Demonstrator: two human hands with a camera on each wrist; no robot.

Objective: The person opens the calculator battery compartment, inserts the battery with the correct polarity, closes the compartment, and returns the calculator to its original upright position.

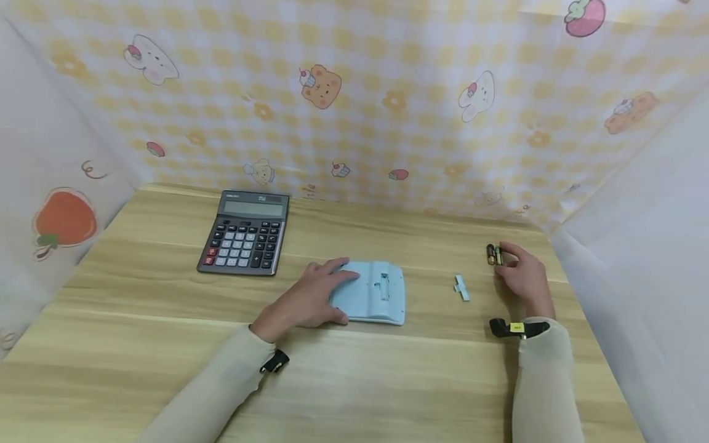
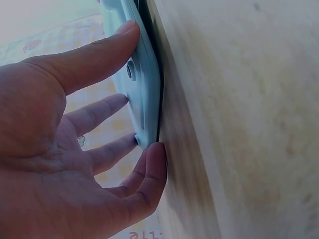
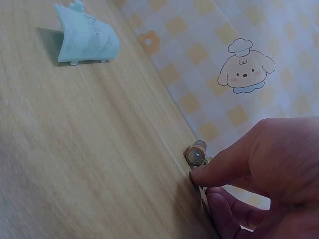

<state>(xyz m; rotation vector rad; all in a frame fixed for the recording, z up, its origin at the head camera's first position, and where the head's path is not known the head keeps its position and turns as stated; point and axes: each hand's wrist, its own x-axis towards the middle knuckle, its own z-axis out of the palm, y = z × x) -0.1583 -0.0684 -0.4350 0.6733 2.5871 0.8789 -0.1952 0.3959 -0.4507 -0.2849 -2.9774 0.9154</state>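
A light blue calculator (image 1: 360, 294) lies face down on the table, its battery slot (image 1: 384, 287) uncovered. My left hand (image 1: 318, 296) grips its left part, the thumb at the near edge and other fingers spread over the back and far edge. Over at the right, two small batteries stand side by side: a dark one with a copper-coloured end (image 1: 490, 255) and a greenish one (image 1: 498, 256). My right hand (image 1: 523, 277) pinches the greenish battery between thumb and fingers, which mostly hide it in the right wrist view. A light blue battery cover (image 3: 88, 36) rests apart from the hand.
A dark grey desk calculator (image 1: 244, 234) lies face up at the back left of the wooden table (image 1: 354, 375). Behind the table hangs a yellow checked cloth (image 1: 360, 135), and pale walls (image 1: 637, 246) flank the sides.
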